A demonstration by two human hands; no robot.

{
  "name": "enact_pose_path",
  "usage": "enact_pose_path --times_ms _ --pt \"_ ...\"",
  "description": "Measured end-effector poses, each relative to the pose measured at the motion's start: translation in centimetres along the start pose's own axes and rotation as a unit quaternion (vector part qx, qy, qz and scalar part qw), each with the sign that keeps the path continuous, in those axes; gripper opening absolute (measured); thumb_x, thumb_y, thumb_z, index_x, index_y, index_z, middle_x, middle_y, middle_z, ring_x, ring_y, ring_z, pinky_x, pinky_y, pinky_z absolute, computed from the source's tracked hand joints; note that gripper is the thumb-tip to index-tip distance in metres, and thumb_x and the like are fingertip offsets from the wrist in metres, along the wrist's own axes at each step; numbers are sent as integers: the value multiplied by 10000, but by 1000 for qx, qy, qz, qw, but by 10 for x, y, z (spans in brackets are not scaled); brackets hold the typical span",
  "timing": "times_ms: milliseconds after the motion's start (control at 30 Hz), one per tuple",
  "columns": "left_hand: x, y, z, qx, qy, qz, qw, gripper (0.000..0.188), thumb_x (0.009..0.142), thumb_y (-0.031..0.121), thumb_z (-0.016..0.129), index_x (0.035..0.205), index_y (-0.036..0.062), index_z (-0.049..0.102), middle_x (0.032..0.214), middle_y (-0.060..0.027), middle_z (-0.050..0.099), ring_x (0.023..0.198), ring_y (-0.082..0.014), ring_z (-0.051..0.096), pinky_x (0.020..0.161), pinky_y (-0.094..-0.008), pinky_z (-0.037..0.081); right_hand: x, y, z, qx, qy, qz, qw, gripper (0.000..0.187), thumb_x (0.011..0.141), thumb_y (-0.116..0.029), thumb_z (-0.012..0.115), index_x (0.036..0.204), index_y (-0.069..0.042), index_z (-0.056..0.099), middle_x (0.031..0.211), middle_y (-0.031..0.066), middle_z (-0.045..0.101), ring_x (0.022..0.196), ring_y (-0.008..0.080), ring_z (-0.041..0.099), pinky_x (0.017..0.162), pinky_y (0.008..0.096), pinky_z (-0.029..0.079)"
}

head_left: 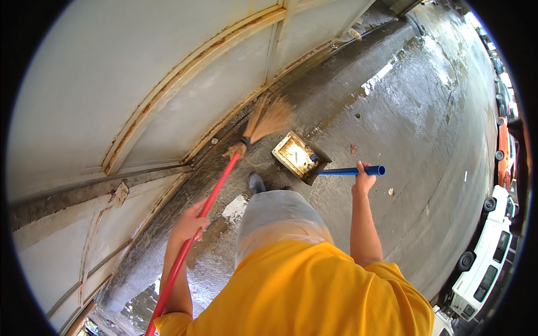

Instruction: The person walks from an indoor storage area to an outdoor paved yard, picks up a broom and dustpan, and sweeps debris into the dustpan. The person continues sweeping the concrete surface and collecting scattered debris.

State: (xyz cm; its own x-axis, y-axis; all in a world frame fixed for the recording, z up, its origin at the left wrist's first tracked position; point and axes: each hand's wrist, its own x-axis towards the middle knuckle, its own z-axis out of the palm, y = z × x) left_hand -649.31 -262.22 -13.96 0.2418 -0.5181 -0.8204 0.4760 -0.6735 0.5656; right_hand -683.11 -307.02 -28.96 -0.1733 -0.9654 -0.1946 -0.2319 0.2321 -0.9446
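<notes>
My left hand [192, 223] is closed round the red handle of a broom [269, 119]. The broom's straw bristles fan out near the foot of the metal wall. In my right hand [365, 178] is the blue handle of a dustpan [297, 154], gripped near its end. The dustpan is a box-like metal pan, worn and dirty, at the floor just right of the bristles. Something small and blue, with bits of debris, lies inside it. Broom and dustpan are apart from each other.
A pale metal wall [202, 89] with rusty ribs runs along the left. Puddles [378, 78] wet the concrete floor [426, 185]. Dry leaves [353, 148] lie to the right of the dustpan. A white vehicle [487, 263] and an orange car [502, 151] stand at the far right.
</notes>
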Motion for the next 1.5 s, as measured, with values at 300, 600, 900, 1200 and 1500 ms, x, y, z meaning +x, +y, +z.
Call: enact_pose_path --times_ms 300,600,900,1200,1500 --pt "79 -42 29 -27 -73 -42 996 787 758 -24 549 1497 19 281 551 -33 486 359 -132 466 336 -289 395 -2 1 11 -24 24 -25 999 157 780 -76 777 823 -51 628 727 -22 565 633 84 488 555 260 361" --pt "-7 23 6 24 42 3 999 724 808 -26 550 1490 55 320 604 -26 509 357 -113 446 333 -280 396 -1 14 -30 5 36 28 999 185 751 -65 792 854 -11 648 779 33 629 734 138 573 706 303 461" --pt "69 -7 90 59 -129 -114 983 748 790 -13 565 1491 55 315 573 -17 492 361 -107 439 338 -292 411 -18 10 -112 82 75 81 990 184 793 -93 765 902 -89 617 856 10 607 810 128 583 679 289 456" --pt "80 58 114 31 -133 19 991 758 829 3 555 1513 25 230 619 -36 511 392 -121 469 353 -305 443 -37 18 -221 64 148 79 984 177 791 -89 760 900 -87 620 848 12 618 779 126 591 656 289 476" --pt "120 -32 150 9 -144 -137 980 744 841 31 573 1507 34 242 603 -49 488 383 -125 456 344 -328 447 -35 53 -158 -113 143 24 983 190 749 -113 807 824 -37 651 729 8 622 686 99 549 672 280 486"
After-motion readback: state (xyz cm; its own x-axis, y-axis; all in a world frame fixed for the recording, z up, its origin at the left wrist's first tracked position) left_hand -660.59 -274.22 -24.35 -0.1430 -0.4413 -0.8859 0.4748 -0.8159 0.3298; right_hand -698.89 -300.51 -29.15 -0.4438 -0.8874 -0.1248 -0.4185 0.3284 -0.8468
